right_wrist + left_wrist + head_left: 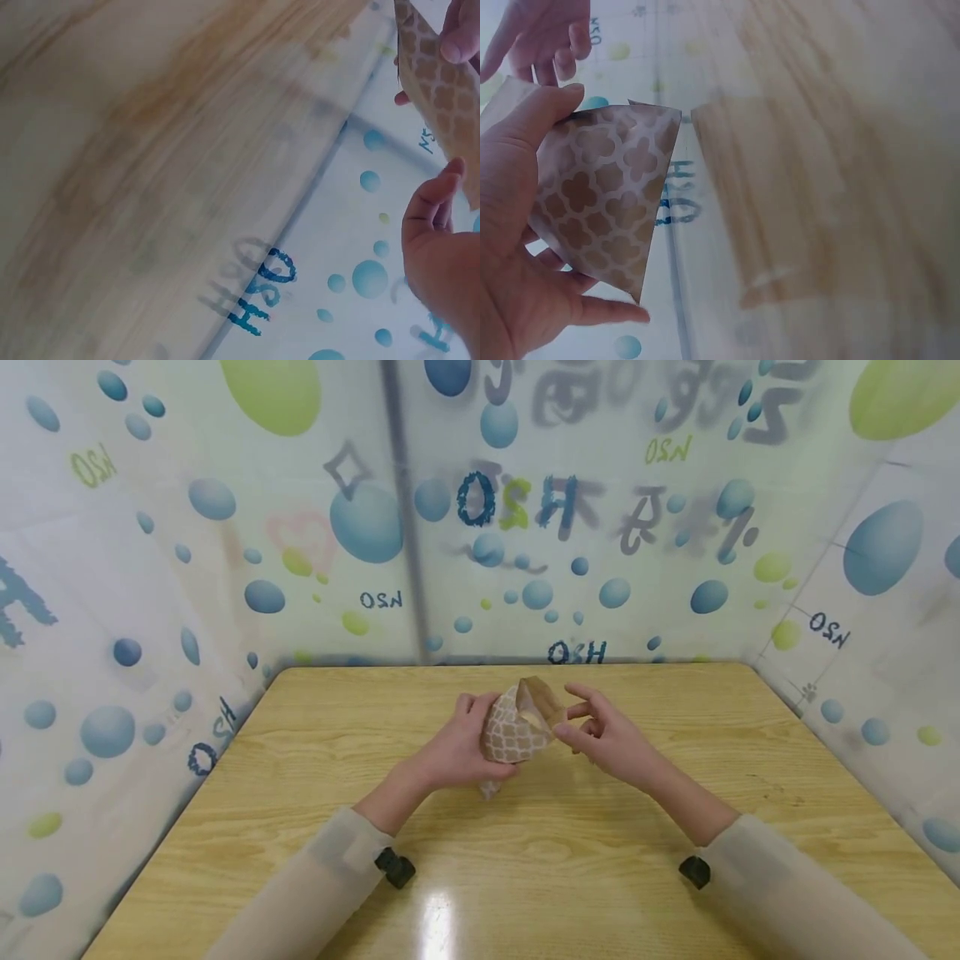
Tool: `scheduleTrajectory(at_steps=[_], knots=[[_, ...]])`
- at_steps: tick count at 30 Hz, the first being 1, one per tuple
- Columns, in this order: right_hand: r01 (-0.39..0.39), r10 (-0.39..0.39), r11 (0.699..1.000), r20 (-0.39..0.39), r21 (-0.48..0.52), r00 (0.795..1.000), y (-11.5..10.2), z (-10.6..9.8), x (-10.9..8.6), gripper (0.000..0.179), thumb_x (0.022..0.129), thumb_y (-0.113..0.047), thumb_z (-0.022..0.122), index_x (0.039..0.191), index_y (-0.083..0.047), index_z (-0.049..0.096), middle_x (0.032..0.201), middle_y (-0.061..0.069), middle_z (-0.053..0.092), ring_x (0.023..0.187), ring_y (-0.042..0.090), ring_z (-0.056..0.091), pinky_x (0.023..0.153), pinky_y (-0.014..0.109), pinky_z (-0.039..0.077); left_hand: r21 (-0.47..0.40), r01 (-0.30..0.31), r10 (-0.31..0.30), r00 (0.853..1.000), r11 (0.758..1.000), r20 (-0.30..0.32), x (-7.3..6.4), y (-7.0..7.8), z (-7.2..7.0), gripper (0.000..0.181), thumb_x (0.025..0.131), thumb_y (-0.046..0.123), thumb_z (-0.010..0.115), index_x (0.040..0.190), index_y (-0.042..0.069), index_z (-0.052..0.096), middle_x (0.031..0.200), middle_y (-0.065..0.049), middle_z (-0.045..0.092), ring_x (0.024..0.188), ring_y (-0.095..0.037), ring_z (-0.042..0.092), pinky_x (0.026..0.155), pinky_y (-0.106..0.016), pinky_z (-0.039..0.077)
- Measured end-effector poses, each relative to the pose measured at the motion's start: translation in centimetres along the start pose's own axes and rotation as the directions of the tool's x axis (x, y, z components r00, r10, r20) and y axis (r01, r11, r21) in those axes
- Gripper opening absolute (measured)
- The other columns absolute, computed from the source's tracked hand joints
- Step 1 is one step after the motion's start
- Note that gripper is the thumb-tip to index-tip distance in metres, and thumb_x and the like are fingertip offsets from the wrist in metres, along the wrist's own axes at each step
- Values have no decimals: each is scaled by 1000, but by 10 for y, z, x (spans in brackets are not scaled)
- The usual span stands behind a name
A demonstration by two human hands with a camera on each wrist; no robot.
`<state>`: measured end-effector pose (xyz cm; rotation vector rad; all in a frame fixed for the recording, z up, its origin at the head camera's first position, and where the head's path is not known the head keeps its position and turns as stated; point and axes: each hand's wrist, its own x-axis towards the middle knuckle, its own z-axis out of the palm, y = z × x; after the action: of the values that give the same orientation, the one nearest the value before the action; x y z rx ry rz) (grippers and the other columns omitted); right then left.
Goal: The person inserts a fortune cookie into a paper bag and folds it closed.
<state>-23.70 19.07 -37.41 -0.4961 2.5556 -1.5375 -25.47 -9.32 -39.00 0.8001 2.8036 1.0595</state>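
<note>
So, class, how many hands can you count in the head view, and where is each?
2: the left hand grips the patterned paper; the right hand is at the paper's open edge. No other hands show there.

Item: one bench [555,877], as I log it from the head view. Top pale yellow-brown, wood-grained, glossy; far corners rounded. On the surface: one bright patch of glare [438,927], near side, left of centre; small dark marks [780,789], right side. In my right wrist view: blurred brown grain, faint reflected lettering [236,281] along the edge.
</note>
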Motion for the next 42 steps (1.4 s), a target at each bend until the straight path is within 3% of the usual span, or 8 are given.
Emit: scheduleTrajectory(at_steps=[4, 8, 13, 19, 22, 29, 36, 42], knots=[[28, -29, 999, 58, 15, 998, -3, 9, 2, 85, 104, -36, 78, 171, -14, 30, 143, 20, 58, 106, 28, 68, 82, 38, 60, 23, 44, -43, 998, 999, -46, 2, 8, 6, 111, 80, 43, 98, 162, 7, 33, 144, -17, 40, 120, -31, 59, 111, -51, 55], [44, -44, 999, 19, -16, 999, -9, 17, 4, 75, 104, -37, 79, 165, -14, 41, 134, 15, 63, 105, 26, 66, 84, 36, 58, 32, 82, -79, 994, 996, -80, 3, 18, 13, 118, 78, 51, 98, 162, 6, 29, 144, -15, 42, 119, -32, 61, 107, -51, 57], [91, -93, 995, -49, -41, 994, -16, 17, 3, 57, 110, -33, 70, 160, -11, 54, 121, 18, 72, 90, 21, 67, 70, 34, 56, -102, 57, -66, 994, 993, -84, 2, 22, 15, 113, 87, 57, 91, 166, 9, 26, 147, -13, 47, 125, -29, 61, 107, -51, 56], [108, -109, 993, -14, -39, 994, -19, 3, 1, 45, 110, -22, 69, 151, -7, 64, 120, 18, 72, 84, 22, 64, 65, 29, 52, -419, -71, 24, 993, 905, -118, 4, 15, 5, 61, 105, 33, 77, 157, 18, 48, 149, -6, 57, 135, -28, 61, 109, -50, 58], [113, -112, 992, 20, -52, 994, -18, -2, 1, 42, 108, -22, 71, 148, -10, 68, 127, 17, 71, 86, 23, 64, 68, 30, 54, -465, -104, 63, 993, 879, -102, 5, 12, 2, 47, 106, 28, 76, 150, 22, 59, 144, -2, 63, 127, -25, 67, 98, -44, 63], [166, -169, 982, -19, -93, 985, -14, -5, 2, 25, 107, -19, 74, 130, -11, 78, 122, 13, 74, 89, 16, 71, 73, 29, 59, -524, -138, 92, 989, 841, -113, 3, 12, 2, 22, 106, 19, 76, 125, 10, 68, 115, -9, 72, 94, -16, 72, 76, -30, 60], [218, -224, 967, -27, -134, 974, -14, -5, 3, 14, 106, -13, 74, 116, -12, 83, 114, 10, 74, 86, 16, 65, 71, 30, 57, -483, -161, 101, 984, 861, -149, -1, 16, 4, 12, 105, 14, 76, 112, 9, 67, 107, -8, 67, 90, -17, 63, 74, -30, 55], [237, -252, 954, -64, -185, 966, -11, -4, 0, 48, 106, -18, 75, 151, -13, 62, 132, 14, 72, 105, 23, 70, 89, 36, 62, -377, -255, 171, 955, 890, -242, -4, 14, 3, 50, 105, 13, 76, 147, 10, 51, 142, -13, 60, 118, -27, 70, 93, -41, 63]])
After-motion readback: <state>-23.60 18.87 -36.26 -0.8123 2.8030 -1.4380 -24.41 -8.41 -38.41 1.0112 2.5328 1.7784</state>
